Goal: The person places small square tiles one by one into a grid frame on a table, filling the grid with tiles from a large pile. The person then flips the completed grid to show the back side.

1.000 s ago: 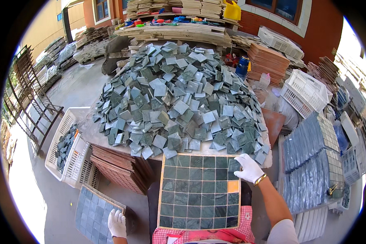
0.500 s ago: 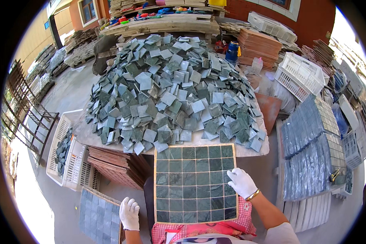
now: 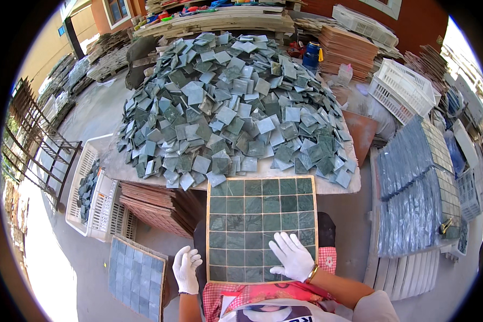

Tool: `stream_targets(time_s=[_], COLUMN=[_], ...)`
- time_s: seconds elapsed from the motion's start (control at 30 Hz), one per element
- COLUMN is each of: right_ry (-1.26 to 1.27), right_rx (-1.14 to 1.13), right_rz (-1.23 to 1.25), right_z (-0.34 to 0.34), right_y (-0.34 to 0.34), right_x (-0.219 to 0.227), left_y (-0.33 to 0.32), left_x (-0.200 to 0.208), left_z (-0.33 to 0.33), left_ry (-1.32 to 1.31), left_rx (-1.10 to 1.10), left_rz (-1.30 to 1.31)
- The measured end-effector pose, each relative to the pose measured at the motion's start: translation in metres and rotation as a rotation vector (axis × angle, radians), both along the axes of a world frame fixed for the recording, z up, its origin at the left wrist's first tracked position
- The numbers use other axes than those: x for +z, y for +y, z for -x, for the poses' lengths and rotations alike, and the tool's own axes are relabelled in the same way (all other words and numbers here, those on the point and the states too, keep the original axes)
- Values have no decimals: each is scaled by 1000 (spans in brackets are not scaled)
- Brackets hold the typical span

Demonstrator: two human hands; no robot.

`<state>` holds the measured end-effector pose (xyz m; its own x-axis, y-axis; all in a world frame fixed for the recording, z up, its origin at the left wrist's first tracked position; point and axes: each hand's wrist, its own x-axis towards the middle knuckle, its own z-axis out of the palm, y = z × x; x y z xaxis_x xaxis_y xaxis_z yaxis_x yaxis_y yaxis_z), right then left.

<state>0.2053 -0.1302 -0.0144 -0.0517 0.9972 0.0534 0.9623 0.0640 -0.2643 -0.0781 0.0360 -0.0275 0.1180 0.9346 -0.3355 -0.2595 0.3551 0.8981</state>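
A square wooden-edged frame (image 3: 316, 214) filled with rows of dark green stone tiles (image 3: 235, 221) rests over my lap, its far edge against the worktable. My right hand (image 3: 293, 257), in a white glove with a gold bracelet at the wrist, lies on the lower right tiles with fingers spread. Left of the frame, my left hand (image 3: 187, 270), also gloved, is raised with its fingers bent and loosely apart, holding nothing that I can see. Beyond the frame, a big heap of loose green-grey tiles (image 3: 225, 115) covers most of the worktable (image 3: 335, 185).
At the lower left leans a panel of grey-blue tiles (image 3: 137, 276). White plastic crates (image 3: 96, 209) and a stack of reddish boards (image 3: 155, 206) stand left under the table. On the right are stacked tile sheets (image 3: 408, 214), with a white crate (image 3: 402, 88) behind them.
My right hand has moved from the frame's right edge inward onto the tiles, its fingers now spread. The left hand has shifted slightly right and turned. The whole view has tilted a little.
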Motion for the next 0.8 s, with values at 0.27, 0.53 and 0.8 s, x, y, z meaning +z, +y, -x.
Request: stream_targets(time_s=[0.27, 0.53, 0.8], right_ry=[845, 523, 409], right_rx=[-15, -737, -613], right_rz=[-5, -414, -377], right_z=[5, -62, -44], right_y=[-22, -64, -52], right_x=[14, -4, -6], left_y=[-3, -1, 8], left_x=[10, -17, 15], left_z=[-4, 22, -37], left_ry=[222, 461, 989], left_rx=[-97, -12, -399], left_rz=[-126, -292, -866])
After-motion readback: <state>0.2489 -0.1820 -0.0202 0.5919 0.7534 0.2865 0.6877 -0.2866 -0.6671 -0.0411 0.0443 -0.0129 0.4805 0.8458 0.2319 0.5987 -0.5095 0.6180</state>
